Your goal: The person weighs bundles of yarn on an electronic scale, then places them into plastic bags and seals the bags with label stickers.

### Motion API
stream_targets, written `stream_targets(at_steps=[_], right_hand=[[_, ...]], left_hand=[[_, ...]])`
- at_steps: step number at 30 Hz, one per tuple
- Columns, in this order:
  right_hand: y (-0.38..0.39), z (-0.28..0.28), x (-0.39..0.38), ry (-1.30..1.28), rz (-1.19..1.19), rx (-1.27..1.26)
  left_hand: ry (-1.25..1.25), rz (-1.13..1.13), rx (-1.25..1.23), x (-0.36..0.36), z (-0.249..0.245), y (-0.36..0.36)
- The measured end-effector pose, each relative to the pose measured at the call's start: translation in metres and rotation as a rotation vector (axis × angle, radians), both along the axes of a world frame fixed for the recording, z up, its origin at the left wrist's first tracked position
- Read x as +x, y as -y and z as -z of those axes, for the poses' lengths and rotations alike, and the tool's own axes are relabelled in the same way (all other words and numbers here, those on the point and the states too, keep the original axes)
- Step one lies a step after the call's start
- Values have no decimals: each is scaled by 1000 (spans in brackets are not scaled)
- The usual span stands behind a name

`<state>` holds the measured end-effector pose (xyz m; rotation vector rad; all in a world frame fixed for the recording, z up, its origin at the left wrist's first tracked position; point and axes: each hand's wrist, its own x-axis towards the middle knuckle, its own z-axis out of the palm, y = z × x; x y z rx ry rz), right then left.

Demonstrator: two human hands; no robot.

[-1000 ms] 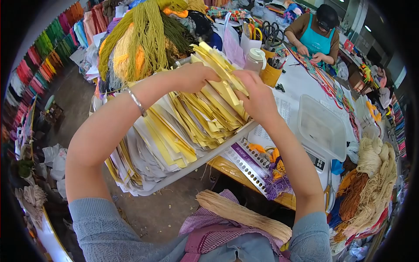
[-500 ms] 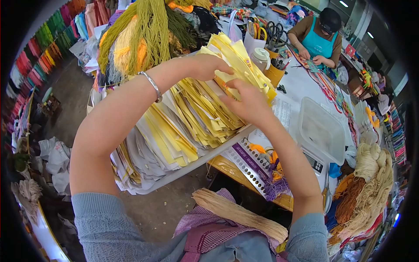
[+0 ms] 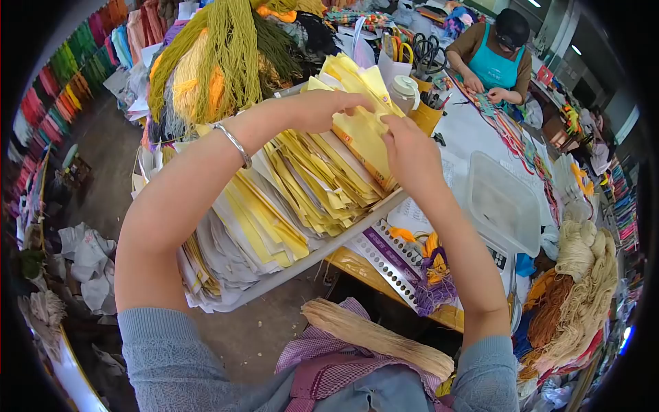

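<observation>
A long plastic bin (image 3: 302, 259) is packed with upright yellow and white paper envelopes (image 3: 292, 189). My left hand (image 3: 328, 112), below a silver bracelet, reaches over the far part of the row, its fingers stretched against the paper; some are hidden. At the bin's right end, my right hand (image 3: 414, 152) pinches the upper edge of a yellow envelope (image 3: 367, 141) between thumb and fingers. That envelope's broad face shows, leaning away from the tighter stack. Across my lap lies a bundle of pale straw-coloured thread (image 3: 377, 338).
Olive yarn hanks (image 3: 230, 62) are heaped behind the bin. On the table stand a lidded cup (image 3: 405, 95), scissors (image 3: 429, 51), a clear plastic box (image 3: 504, 206) and a punched thread card (image 3: 395, 261). Cream yarn (image 3: 580, 295) hangs at right. A person in a teal apron (image 3: 495, 65) works across the table.
My right hand has moved up and slightly right, its fingers closing on an envelope's upper edge. More of a yellow envelope's face now shows. My left hand has shifted only slightly.
</observation>
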<state>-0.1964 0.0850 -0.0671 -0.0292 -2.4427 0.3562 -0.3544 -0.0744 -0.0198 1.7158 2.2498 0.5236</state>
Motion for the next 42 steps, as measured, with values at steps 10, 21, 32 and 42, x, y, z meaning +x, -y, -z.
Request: stream_targets(at_steps=[10, 21, 32, 42], right_hand=[[-8, -14, -8, 235, 37, -30], [-7, 1, -10, 235, 84, 34], [-11, 8, -12, 179, 105, 6], [-12, 10, -11, 142, 88, -1]], left_hand=[[-190, 0, 0, -9, 2, 20], [-306, -12, -3, -5, 2, 27], [-145, -57, -12, 3, 4, 39], [-372, -238, -71, 13, 1, 28]])
